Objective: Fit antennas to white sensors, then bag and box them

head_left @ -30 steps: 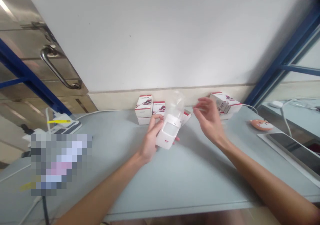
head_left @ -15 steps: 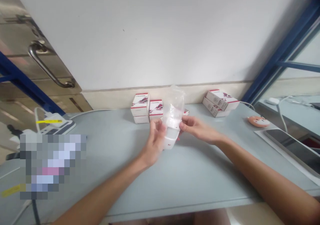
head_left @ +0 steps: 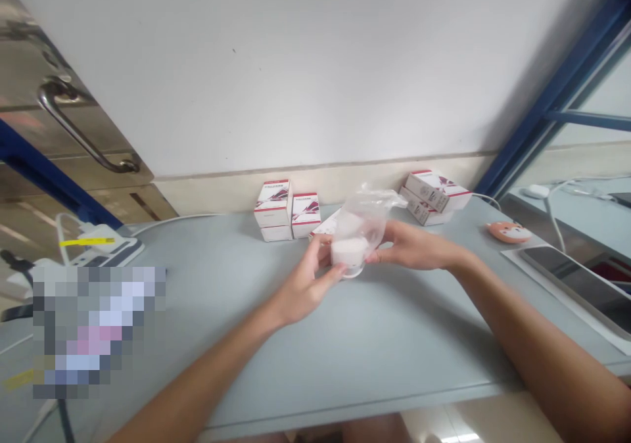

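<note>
Above the flat grey-blue counter (head_left: 394,351), the left hand (head_left: 303,290) grips a white plastic device (head_left: 348,254). Its upper end sits within a clear, crumpled plastic bag (head_left: 369,208), whose right side the right hand (head_left: 419,246) pinches. Farther back stand white, red-edged cardboard boxes (head_left: 273,214), contents hidden.

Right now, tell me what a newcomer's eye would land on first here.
Probably the white device with the clear plastic bag, held between both hands over the middle of the grey-blue desk. Next, perhaps, the red-and-white boxes near the wall behind. The orange animal-faced object also stands out at the desk's right side.
</note>
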A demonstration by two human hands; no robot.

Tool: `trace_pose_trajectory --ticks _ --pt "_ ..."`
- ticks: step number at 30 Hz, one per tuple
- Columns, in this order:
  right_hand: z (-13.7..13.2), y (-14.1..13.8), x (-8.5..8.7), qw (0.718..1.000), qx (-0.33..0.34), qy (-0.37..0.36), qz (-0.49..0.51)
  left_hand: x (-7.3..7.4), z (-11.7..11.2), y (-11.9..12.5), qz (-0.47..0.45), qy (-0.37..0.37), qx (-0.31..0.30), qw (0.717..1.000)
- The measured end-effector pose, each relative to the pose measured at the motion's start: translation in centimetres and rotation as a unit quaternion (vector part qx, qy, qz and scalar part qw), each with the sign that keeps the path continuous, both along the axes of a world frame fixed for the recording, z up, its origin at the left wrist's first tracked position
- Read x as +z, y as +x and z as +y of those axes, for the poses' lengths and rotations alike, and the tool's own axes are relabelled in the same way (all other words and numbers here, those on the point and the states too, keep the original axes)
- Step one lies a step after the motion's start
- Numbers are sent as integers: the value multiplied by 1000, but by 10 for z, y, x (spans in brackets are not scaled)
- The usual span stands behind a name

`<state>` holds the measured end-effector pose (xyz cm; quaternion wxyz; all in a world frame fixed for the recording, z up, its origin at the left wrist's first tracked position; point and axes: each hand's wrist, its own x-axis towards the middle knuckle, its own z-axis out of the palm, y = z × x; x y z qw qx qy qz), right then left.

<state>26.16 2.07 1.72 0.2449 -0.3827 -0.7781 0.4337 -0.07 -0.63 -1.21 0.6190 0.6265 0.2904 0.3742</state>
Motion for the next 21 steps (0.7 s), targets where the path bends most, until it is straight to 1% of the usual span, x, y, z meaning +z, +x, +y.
trace_pose_trajectory --ticks 3,5,9,12,14,17,21 --pt "0 2 0 999 1 22 -27 -2 3 -3 23 12 -15 1000" --pt "0 4 1 999 4 33 -22 -3 4 -3 44 31 -21 998" --pt "2 6 1 999 0 35 -26 -5 3 -3 82 73 -18 994" --pt "3 3 -3 997 -27 25 -65 -6 2 -3 59 63 -1 996" --pt "4 2 -5 996 -33 12 -79 -8 2 -1 41 50 13 998" --pt "5 2 -6 997 -8 3 -78 -10 5 0 56 63 24 996" --pt "5 9 -3 996 17 13 -85 -12 10 -1 128 87 11 988"
